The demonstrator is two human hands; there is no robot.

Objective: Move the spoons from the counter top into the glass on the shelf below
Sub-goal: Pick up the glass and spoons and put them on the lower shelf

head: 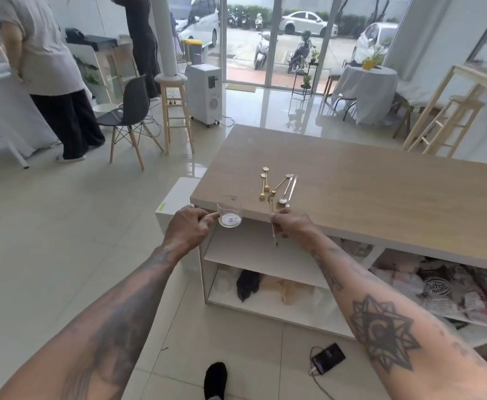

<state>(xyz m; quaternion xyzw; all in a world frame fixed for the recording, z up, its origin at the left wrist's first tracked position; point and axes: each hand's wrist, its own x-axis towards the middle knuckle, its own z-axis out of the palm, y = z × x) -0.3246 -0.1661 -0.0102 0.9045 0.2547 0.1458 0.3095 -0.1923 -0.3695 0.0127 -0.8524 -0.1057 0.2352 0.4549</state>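
Note:
A clear glass [230, 211] is held in the air at the counter's near left corner, pinched by my left hand [191, 225]. Several thin spoons [277, 186], some gold and some silver, lie in a loose cluster on the wooden counter top [366, 192] near its front edge. My right hand [293, 223] is closed on a long gold spoon [273, 226] whose handle hangs down past the counter edge. The white shelf [259, 252] lies directly below both hands.
Lower shelves hold a dark cloth [246, 284] and packets [450, 293]. A phone with a cable [327, 357] lies on the tiled floor. A chair [129, 116], a stool [174, 111] and two standing people [48, 67] are at the left.

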